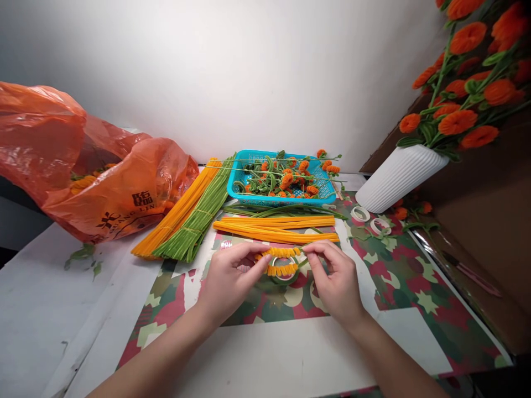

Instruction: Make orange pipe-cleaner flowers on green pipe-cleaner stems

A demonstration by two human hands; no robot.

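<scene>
My left hand (226, 279) pinches a crimped yellow-orange pipe cleaner (284, 252) between thumb and fingers. It is bent into two wavy rows that stick out to the right. At the upper row's end, the thumb and forefinger of my right hand (337, 279) are pinched together on its thin tip. Below the rows, partly hidden, lies a roll of green tape (286, 278). Straight orange pipe cleaners (276, 222) lie just beyond my hands, with dark green stems (286, 210) behind them.
Bundles of orange (182, 207) and green pipe cleaners (199, 218) lie left of a blue basket (282, 200) of orange flowers. An orange plastic bag (120, 193) stands far left. At right are white tape rolls (360, 214) and a tilted white vase (398, 177) with orange flowers.
</scene>
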